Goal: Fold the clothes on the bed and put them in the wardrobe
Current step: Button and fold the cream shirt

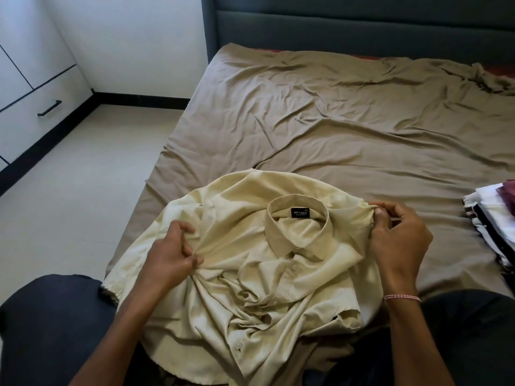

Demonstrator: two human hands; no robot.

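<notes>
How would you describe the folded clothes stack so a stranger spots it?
Start at the tan-sheeted bed. At its right edge, near the person, lies the stack of folded clothes. Unlike the crumpled pale yellow shirt, it is layered white, black and maroon.

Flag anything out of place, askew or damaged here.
The bedsheet is rumpled and bunched at its far right corner, baring red beneath. The yellow shirt lies crumpled, gripped by the left hand and right hand. No damage shows.

Home bedroom: a brown-sheeted bed (334,121) is lying against a padded headboard (362,26), a white wardrobe (36,87) standing beside it.
</notes>
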